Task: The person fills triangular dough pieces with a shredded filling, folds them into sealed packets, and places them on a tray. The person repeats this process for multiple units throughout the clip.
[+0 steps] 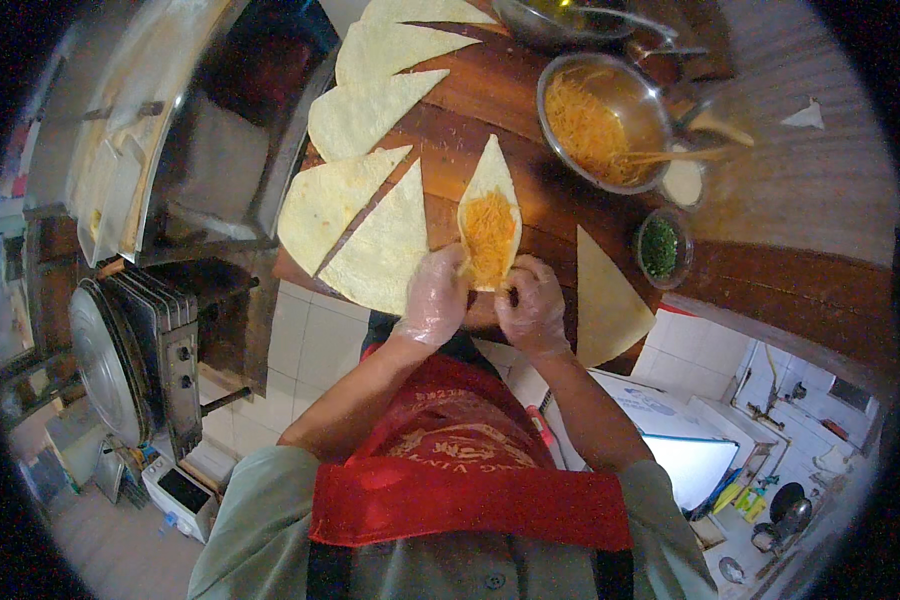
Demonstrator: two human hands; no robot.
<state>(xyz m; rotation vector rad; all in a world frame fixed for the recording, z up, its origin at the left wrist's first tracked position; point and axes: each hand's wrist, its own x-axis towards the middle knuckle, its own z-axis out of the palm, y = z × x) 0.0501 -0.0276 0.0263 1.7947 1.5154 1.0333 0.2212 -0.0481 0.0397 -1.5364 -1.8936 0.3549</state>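
A wedge of flatbread (491, 172) lies at the table's near edge, its point away from me and its sides folded up around an orange shredded filling (489, 235). My left hand (435, 295), in a clear plastic glove, pinches the near left edge of this wedge. Across from it, my gloved right hand (532, 305) grips the near right edge, fingers curled. Flat flatbread wedges (380, 245) lie beside my left hand, and others (370, 115) stretch farther up the table. A single flat wedge (608, 300) rests right of my right hand.
At the far right, a steel bowl (610, 125) holds more orange shreds and wooden utensils. Near it stand a small bowl of chopped greens (660, 248), a cup of pale contents (683, 182) and another metal bowl (560, 20). A round-lidded appliance (115, 360) stands left of the table.
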